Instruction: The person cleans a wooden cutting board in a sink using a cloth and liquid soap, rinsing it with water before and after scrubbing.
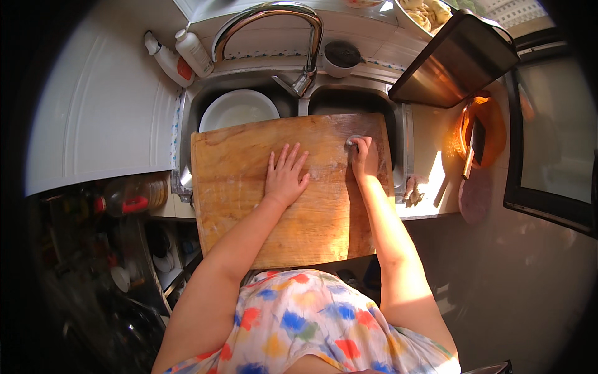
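A large wooden board (243,187) lies across the front of a double steel sink (404,140), reaching out towards my body. My left hand (286,180) rests flat on the board near its middle, fingers spread, holding nothing. Near the board's far right corner, my right hand (364,156) pinches a small greyish scrubber or wad (353,140) against the wood. Whitish residue shows on the board around it. Behind the board, a white basin (240,110) sits in the left sink bowl, partly covered by the board's edge.
A chrome faucet (306,79) arches behind the sink. Two bottles, one a white pump bottle (194,52), stand at the back left. To the right are a dark metal tray (455,61), an orange basket (493,133) with a cleaver (474,145), and a crumpled cloth (416,188).
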`<state>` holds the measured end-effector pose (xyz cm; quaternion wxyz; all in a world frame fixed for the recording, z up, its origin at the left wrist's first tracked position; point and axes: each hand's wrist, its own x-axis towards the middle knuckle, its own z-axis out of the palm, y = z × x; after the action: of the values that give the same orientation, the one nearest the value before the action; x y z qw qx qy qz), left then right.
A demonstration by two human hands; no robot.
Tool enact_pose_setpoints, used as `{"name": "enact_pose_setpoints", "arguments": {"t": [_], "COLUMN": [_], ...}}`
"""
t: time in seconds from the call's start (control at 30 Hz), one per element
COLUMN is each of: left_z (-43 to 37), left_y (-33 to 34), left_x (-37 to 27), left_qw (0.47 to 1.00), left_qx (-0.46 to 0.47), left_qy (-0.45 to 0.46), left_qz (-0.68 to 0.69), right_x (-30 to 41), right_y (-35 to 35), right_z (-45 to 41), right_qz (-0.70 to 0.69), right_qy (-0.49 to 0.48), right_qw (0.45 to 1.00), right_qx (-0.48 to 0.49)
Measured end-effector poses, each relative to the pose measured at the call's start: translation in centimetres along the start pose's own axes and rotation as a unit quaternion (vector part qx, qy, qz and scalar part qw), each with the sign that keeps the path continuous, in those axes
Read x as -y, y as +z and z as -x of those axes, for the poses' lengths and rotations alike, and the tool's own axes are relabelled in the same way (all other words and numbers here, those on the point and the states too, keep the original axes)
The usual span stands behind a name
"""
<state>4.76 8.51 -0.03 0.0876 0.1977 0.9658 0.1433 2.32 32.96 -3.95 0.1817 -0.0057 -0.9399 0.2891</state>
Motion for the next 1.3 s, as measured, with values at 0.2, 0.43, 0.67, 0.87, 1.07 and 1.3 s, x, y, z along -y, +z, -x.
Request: {"name": "enact_pose_setpoints", "arguments": {"t": [0.2, 0.43, 0.67, 0.87, 1.07, 1.3], "left_z": [-0.3, 0.1, 0.2, -0.4, 0.3, -0.4], "left_y": [0.2, 0.2, 0.2, 0.3, 0.2, 0.1], "left_x": [-0.4, 0.0, 0.1, -0.4, 0.6, -0.2], "left_qw": [1.0, 1.0, 1.0, 1.0, 1.0, 1.0], "left_qx": [0.004, 0.007, -0.015, -0.009, -0.002, 0.005], "left_qy": [0.011, 0.0, 0.002, 0.018, -0.003, 0.012], "left_qz": [-0.008, -0.002, 0.007, 0.011, 0.011, 0.014], "right_x": [-5.0, -0.1, -2.5, -5.3, -0.9, -5.4], "right_y": [-0.5, 0.8, -0.5, -0.5, -1.1, -0.9], "right_z": [-7.7, -0.7, -4.2, -7.0, -0.2, -7.0], "right_qz": [0.066, 0.06, 0.035, 0.056, 0.023, 0.064], "right_qy": [0.029, 0.036, 0.055, 0.076, 0.085, 0.073], "right_qw": [0.995, 0.997, 0.997, 0.993, 0.996, 0.994], "right_qx": [-0.072, -0.046, -0.03, -0.069, -0.022, -0.057]}}
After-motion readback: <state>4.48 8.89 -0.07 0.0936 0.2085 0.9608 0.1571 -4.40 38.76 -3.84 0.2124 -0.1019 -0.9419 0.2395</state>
